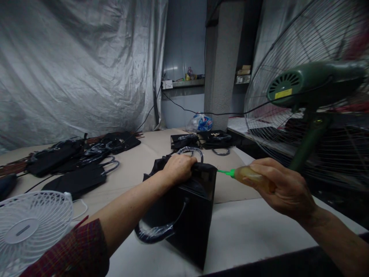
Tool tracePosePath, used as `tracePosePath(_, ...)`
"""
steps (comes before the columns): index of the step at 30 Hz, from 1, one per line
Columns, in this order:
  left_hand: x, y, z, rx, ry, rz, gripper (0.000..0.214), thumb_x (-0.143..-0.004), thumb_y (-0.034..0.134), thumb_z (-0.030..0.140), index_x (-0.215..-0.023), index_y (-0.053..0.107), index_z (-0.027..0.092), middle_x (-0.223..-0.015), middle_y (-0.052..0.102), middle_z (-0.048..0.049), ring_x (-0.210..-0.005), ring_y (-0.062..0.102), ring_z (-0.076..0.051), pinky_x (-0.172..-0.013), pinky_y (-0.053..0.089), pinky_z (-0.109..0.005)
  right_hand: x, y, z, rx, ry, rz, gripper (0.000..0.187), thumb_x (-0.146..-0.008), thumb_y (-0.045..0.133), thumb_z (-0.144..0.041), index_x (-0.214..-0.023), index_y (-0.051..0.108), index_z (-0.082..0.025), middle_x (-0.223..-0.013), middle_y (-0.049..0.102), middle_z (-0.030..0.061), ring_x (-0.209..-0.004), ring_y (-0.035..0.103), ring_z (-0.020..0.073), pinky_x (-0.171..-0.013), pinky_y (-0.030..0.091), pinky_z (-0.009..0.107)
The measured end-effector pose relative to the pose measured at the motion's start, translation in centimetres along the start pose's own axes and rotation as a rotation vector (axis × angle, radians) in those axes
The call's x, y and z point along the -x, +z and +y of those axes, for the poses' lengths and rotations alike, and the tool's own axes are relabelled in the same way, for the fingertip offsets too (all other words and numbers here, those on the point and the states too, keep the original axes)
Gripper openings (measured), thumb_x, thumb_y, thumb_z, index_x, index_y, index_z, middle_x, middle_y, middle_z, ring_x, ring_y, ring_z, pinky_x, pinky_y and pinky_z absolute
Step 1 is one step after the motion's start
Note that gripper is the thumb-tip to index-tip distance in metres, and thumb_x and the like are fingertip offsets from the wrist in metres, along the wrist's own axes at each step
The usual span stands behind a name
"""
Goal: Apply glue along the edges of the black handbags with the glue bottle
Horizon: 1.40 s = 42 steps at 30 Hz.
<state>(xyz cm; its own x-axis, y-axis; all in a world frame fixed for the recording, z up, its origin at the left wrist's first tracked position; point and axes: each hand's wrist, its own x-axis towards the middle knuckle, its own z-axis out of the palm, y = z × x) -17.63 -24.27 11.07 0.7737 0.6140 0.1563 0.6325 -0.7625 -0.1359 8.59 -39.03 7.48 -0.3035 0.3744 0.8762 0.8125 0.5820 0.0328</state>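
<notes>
A black paper bag (190, 215) stands upright on the table in front of me, with plastic-wrapped handles hanging at its side. My left hand (178, 168) is closed on the bag's top edge, gripping it. My right hand (284, 190) is wrapped around a small amber glue bottle (248, 176). The bottle's green nozzle (226, 172) points left and touches the bag's upper right corner.
Several flat black bags (75, 181) with handles lie on the table at the left and far centre (215, 139). A white desk fan (25, 227) sits at bottom left. A large green pedestal fan (311, 92) stands close at the right. The table's front edge (259, 263) runs below.
</notes>
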Motion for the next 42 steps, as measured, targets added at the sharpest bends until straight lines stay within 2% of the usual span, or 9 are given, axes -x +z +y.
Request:
tracePosePath(7,-0.1,0.1,-0.1,0.008,-0.001,-0.013,0.027,-0.091,0.055,0.020,-0.110,0.072,0.025,-0.110,0.078,-0.0089,-0.105,0.074,-0.029,-0.089,0.058,-0.040,-0.3,0.0,-0.4,-0.066,0.040,0.000,0.019,-0.097,0.071,-0.032,-0.114,0.066,-0.025,-0.095,0.069,0.0065,-0.077,0.069,0.0220,-0.064,0.061,0.034)
tracePosePath(10,-0.1,0.2,-0.1,0.006,0.001,-0.011,0.027,-0.091,0.055,0.020,-0.111,0.072,0.026,-0.112,0.078,-0.0085,-0.105,0.073,-0.029,-0.090,0.058,-0.040,-0.1,0.1,-0.7,-0.121,0.037,-0.081,0.014,-0.099,0.068,-0.029,-0.113,0.065,-0.024,-0.094,0.068,0.0064,-0.077,0.069,0.0206,-0.064,0.060,0.031)
tracePosePath(17,-0.1,0.1,-0.1,0.005,0.007,-0.008,0.029,-0.090,0.055,0.019,-0.113,0.073,0.025,-0.110,0.079,-0.0082,-0.103,0.074,-0.031,-0.085,0.059,-0.041,1.0,0.2,-1.2,-0.162,0.047,-0.111,0.021,-0.097,0.068,-0.023,-0.117,0.066,-0.028,-0.096,0.070,0.0068,-0.079,0.071,0.0238,-0.064,0.061,0.035)
tracePosePath(22,0.0,0.0,0.0,0.004,0.007,0.004,0.028,-0.089,0.056,0.018,-0.110,0.073,0.025,-0.107,0.079,-0.0080,-0.101,0.075,-0.031,-0.084,0.059,-0.040,1.4,0.4,-1.1,-0.098,0.022,-0.029,0.028,-0.095,0.071,-0.021,-0.122,0.065,-0.026,-0.099,0.070,0.0078,-0.083,0.071,0.0244,-0.065,0.061,0.036)
tracePosePath(26,0.0,-0.1,0.1,-0.003,0.008,-0.003,0.027,-0.090,0.056,0.020,-0.110,0.073,0.025,-0.108,0.079,-0.0077,-0.102,0.075,-0.030,-0.084,0.059,-0.039,1.9,0.8,-1.3,-0.183,0.035,-0.118,0.023,-0.097,0.067,-0.019,-0.120,0.066,-0.025,-0.099,0.070,0.0074,-0.080,0.070,0.0223,-0.065,0.062,0.033)
tracePosePath(30,0.0,-0.1,0.0,-0.010,0.006,0.006,0.026,-0.091,0.055,0.021,-0.111,0.072,0.025,-0.112,0.079,-0.0073,-0.103,0.075,-0.029,-0.086,0.058,-0.038,2.0,0.7,-1.4,-0.073,-0.010,-0.016,0.031,-0.096,0.069,-0.019,-0.126,0.063,-0.024,-0.102,0.069,0.0082,-0.083,0.070,0.0234,-0.064,0.061,0.034)
tracePosePath(35,0.0,0.0,0.0,-0.017,0.018,0.019,0.027,-0.090,0.055,0.020,-0.110,0.073,0.026,-0.109,0.079,-0.0065,-0.101,0.075,-0.030,-0.082,0.059,-0.038,1.7,0.6,-1.6,-0.111,-0.018,-0.075,0.022,-0.099,0.066,-0.020,-0.121,0.065,-0.025,-0.098,0.069,0.0074,-0.081,0.070,0.0221,-0.062,0.060,0.033)
tracePosePath(38,0.1,0.0,0.0,-0.021,0.014,0.023,0.027,-0.089,0.056,0.018,-0.109,0.072,0.025,-0.106,0.079,-0.0064,-0.101,0.075,-0.029,-0.082,0.058,-0.037,1.7,0.6,-1.6,-0.045,-0.027,-0.032,0.027,-0.098,0.067,-0.020,-0.124,0.064,-0.024,-0.101,0.068,0.0084,-0.082,0.070,0.0232,-0.063,0.060,0.034)
tracePosePath(42,0.1,-0.1,0.1,-0.017,0.012,0.015,0.029,-0.088,0.056,0.017,-0.110,0.072,0.025,-0.107,0.079,-0.0070,-0.101,0.075,-0.030,-0.083,0.058,-0.038,1.9,0.4,-1.7,-0.115,-0.034,-0.100,0.028,-0.099,0.066,-0.020,-0.126,0.064,-0.026,-0.100,0.069,0.0081,-0.079,0.070,0.0226,-0.061,0.060,0.034)
